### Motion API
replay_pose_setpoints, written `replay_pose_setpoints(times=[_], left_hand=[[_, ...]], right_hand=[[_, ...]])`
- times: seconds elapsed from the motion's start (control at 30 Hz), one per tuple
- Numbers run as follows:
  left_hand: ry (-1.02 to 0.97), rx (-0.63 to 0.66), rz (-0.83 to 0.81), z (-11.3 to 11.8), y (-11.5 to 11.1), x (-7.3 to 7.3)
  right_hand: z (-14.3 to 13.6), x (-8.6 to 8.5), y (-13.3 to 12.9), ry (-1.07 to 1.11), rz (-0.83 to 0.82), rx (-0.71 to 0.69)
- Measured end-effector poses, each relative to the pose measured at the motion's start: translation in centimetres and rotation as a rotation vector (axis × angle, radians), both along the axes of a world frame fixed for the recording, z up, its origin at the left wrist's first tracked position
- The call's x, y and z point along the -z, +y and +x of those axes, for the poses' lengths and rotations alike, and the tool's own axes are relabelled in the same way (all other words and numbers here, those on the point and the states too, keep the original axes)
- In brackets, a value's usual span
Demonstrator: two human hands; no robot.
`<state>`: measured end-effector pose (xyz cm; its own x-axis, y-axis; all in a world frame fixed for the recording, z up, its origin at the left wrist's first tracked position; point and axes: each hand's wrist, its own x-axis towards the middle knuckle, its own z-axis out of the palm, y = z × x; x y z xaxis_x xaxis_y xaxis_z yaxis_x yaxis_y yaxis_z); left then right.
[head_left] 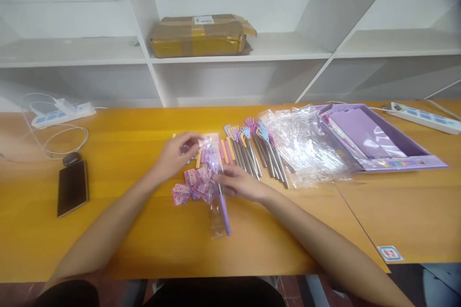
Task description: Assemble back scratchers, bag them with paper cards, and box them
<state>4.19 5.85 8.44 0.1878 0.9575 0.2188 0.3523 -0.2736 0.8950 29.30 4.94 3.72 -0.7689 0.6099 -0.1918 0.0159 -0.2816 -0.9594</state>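
A purple back scratcher [224, 213] lies partly inside a clear plastic bag [217, 228], its handle pointing toward me. My right hand [239, 182] is closed around its rod and the bag, thumb on top. My left hand [180, 153] has its fingers curled at the bag's upper left edge, apparently pinching it; the fingertips are slightly blurred. Below it lies a loose pile of small pink printed cards [196, 180]. Just beyond the bag are yellow and pink handles [226, 151]. Several back scratchers [248, 148] with blue, pink, yellow and purple hand-shaped heads lie right of my hands.
A heap of clear plastic bags [306, 148] lies beside an open purple box [399, 146]. At left are a phone [72, 188], a dark mouse-like object [71, 158] and a power strip [65, 114] with white cable. Another power strip [427, 117] sits far right. A taped carton [198, 38] rests on the shelf.
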Motion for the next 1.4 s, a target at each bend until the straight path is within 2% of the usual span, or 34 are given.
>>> replay_pose_setpoints(times=[0.1, 0.17, 0.23, 0.33, 0.53, 0.7, 0.77, 0.93, 1.1, 1.23, 1.3, 1.4], left_hand=[[-0.177, -0.001, -0.167, -0.6, -2.5, 3.9], [-0.230, -0.051, -0.229, -1.0, -4.1, 5.7], [-0.283, -0.092, -0.285, -1.3, -5.4, 6.9], [-0.349, -0.122, -0.325, -1.3, -6.5, 7.7], [-0.394, -0.123, -0.378, -0.8, -7.3, 8.2], [-0.370, -0.154, -0.377, -0.5, -7.6, 7.8], [-0.351, -0.147, -0.353, -0.6, -7.4, 7.6], [-0.289, -0.177, -0.272, -1.3, -7.0, 7.3], [-0.278, -0.111, -0.222, -1.7, -7.2, 7.0], [-0.295, -0.178, -0.095, -2.0, -7.5, 6.8], [-0.256, -0.184, -0.023, -2.2, -7.6, 6.8], [-0.126, -0.117, 0.056, -2.4, -7.7, 6.8]], right_hand=[[0.7, 1.3, -2.1, -0.067, -0.010, -0.106], [0.5, 2.0, -3.2, -0.072, -0.041, -0.156], [-0.1, 2.8, -4.1, -0.057, -0.066, -0.180], [-0.9, 3.4, -5.3, -0.053, -0.035, -0.185], [-0.9, 3.6, -7.1, -0.081, 0.080, -0.113], [-1.1, 3.9, -7.5, -0.080, 0.434, -0.069], [-1.6, 3.9, -7.3, -0.075, 0.509, -0.081], [-3.1, 3.7, -6.9, -0.084, 0.589, -0.116], [-3.1, 3.8, -7.2, -0.108, 0.675, -0.145], [-2.8, 4.0, -7.2, -0.091, 0.715, -0.188], [-2.8, 4.0, -7.2, -0.090, 0.716, -0.197], [-2.6, 4.1, -7.1, -0.101, 0.731, -0.207]])
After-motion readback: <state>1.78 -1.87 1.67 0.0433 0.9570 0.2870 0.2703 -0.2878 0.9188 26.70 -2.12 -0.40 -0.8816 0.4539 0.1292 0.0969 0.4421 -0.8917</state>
